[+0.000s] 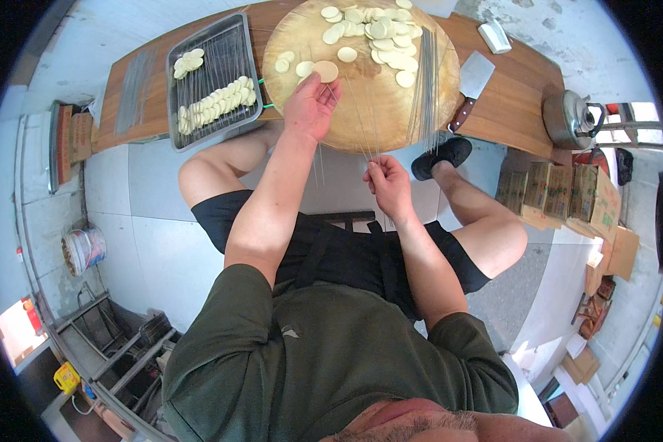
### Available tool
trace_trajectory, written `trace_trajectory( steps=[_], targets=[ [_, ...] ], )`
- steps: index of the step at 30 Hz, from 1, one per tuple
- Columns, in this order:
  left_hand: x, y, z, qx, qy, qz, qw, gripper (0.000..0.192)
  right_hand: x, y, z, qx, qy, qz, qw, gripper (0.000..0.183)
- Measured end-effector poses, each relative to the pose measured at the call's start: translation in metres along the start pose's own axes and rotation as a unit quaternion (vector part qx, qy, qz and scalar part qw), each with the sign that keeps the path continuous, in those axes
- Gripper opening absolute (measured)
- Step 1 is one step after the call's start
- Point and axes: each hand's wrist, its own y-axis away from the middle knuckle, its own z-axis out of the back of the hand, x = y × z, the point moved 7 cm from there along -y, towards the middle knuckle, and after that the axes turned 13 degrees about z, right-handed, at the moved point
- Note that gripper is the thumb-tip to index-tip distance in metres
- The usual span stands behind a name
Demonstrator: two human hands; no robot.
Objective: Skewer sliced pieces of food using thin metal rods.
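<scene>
My left hand [311, 105] is over the left part of a round wooden board [364, 110] and holds a pale round slice [325, 72] at its fingertips. Thin metal skewers [358, 119] run between my two hands. My right hand [388, 179] pinches their lower ends just off the board's near edge. More pale round slices [384, 41] lie heaped at the board's far right, and a few lie near my left hand. A bundle of metal skewers [428, 83] rests on the board's right side. Threaded slices [218, 105] sit in rows on skewers in a dark metal tray [254, 66] at the left.
A cleaver [475, 80] lies right of the board, its blade pointing away. Beyond it are a small white box [495, 37] and a metal kettle [569, 119]. Loose skewers [134, 91] lie at the left of the wooden table [108, 119]. Cardboard boxes [558, 193] stand at the right.
</scene>
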Motion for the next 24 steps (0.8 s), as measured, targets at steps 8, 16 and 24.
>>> trace_trajectory(
  steps=[8,16,24],
  targets=[
    [0.0003,0.0002,0.0004,-0.005,-0.024,-0.006,1.000,0.021,-0.0020,0.0007,0.0015,0.005,0.007,-0.008,1.000,0.012],
    [0.0003,0.0032,0.0021,-0.019,-0.025,-0.005,0.999,0.019,-0.0002,0.0006,0.0006,0.007,0.021,-0.011,1.000,0.012],
    [0.0025,0.0059,-0.0023,0.001,-0.026,-0.012,1.000,0.020,-0.0020,0.0008,0.0039,0.001,0.035,-0.031,0.999,0.013]
  ],
)
